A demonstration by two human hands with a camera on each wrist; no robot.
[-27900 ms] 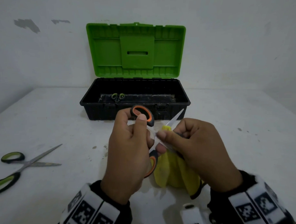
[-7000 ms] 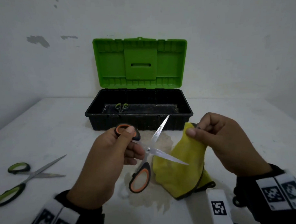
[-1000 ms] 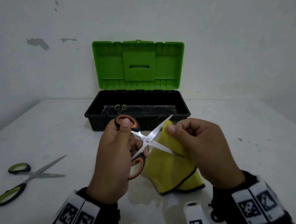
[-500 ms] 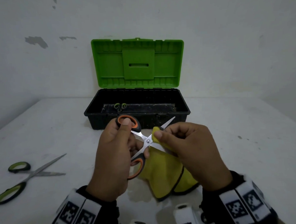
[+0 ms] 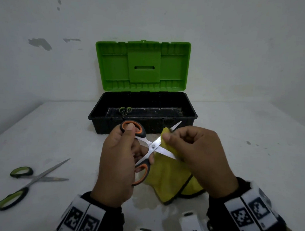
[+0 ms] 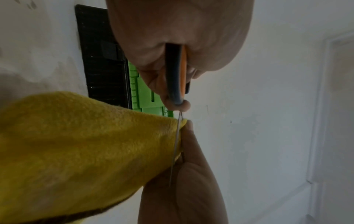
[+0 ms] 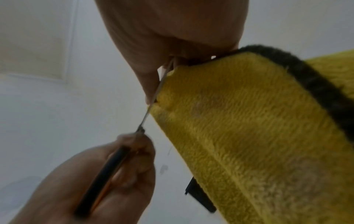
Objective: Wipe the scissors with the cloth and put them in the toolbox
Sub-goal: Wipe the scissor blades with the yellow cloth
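Observation:
My left hand (image 5: 122, 156) grips the orange-and-black handles of a pair of scissors (image 5: 153, 146), blades spread in an X above the table. My right hand (image 5: 192, 148) pinches a yellow cloth (image 5: 167, 178) around the upper blade, close to the pivot; the blade tip sticks out past the fingers. In the left wrist view the cloth (image 6: 86, 151) folds over the thin blade edge (image 6: 177, 144). The right wrist view has the cloth (image 7: 249, 128) against the blade (image 7: 153, 103). The toolbox (image 5: 189, 112) stands open just behind the hands, green lid upright.
A green-handled pair of scissors (image 5: 124, 110) lies inside the toolbox. A second green-handled pair (image 5: 29, 181) lies open on the white table at the left. A white wall stands behind the toolbox. Wet marks show on the table under the cloth.
My right hand with the cloth has slid along the upper blade, first toward the pivot and now slightly back out. The left hand keeps its hold on the handles.

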